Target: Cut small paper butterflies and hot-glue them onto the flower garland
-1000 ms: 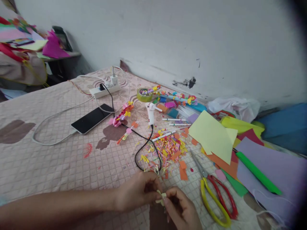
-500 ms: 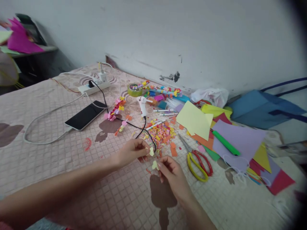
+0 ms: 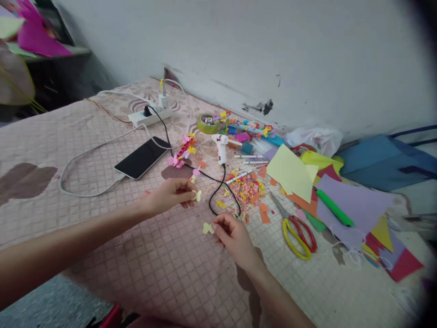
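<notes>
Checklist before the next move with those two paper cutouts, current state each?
1. Left hand pinches small pale yellow paper cutout: ok.
2. Right hand pinches second pale yellow paper cutout: ok.
3. Cutouts apart, not touching: ok.
4. Black cable loop clear of right hand: not ok, it lies close beside it.
5. White glue gun hot: cannot tell.
6. Yellow-and-red-handled scissors clear of both hands: ok.

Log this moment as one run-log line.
left hand: pinches yellow cutout | right hand: pinches second yellow cutout | cutouts: apart | nearby: black cord, paper scraps, scissors
</notes>
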`<control>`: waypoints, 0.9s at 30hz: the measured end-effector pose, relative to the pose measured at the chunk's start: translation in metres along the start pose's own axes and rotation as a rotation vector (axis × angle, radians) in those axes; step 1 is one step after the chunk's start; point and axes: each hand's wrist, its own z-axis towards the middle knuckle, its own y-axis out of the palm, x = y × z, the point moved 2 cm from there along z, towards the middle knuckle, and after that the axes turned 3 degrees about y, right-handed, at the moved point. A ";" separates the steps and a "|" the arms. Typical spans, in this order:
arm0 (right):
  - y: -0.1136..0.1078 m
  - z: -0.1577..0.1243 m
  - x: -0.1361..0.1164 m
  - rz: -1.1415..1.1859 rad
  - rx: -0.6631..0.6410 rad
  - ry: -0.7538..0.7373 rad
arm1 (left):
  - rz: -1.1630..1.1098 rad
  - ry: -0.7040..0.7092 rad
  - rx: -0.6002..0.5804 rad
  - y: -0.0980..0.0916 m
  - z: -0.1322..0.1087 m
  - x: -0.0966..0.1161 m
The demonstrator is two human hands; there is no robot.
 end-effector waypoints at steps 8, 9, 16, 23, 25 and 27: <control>0.011 0.017 -0.019 -0.028 0.042 -0.005 | 0.575 0.168 -0.159 -0.024 -0.022 0.004; 0.013 0.019 -0.023 -0.028 0.040 -0.008 | 0.610 0.198 -0.113 -0.024 -0.024 0.006; 0.025 0.040 -0.039 -0.026 0.038 -0.045 | 0.231 0.110 -0.131 -0.009 -0.006 0.006; 0.016 0.053 -0.045 0.059 0.023 -0.015 | 0.044 0.010 -0.155 -0.023 0.012 0.000; 0.020 0.058 -0.047 0.075 -0.010 -0.006 | 0.049 0.046 -0.129 -0.025 0.012 0.000; 0.028 0.062 -0.048 0.088 -0.060 0.014 | 0.050 0.085 -0.114 -0.027 0.012 0.000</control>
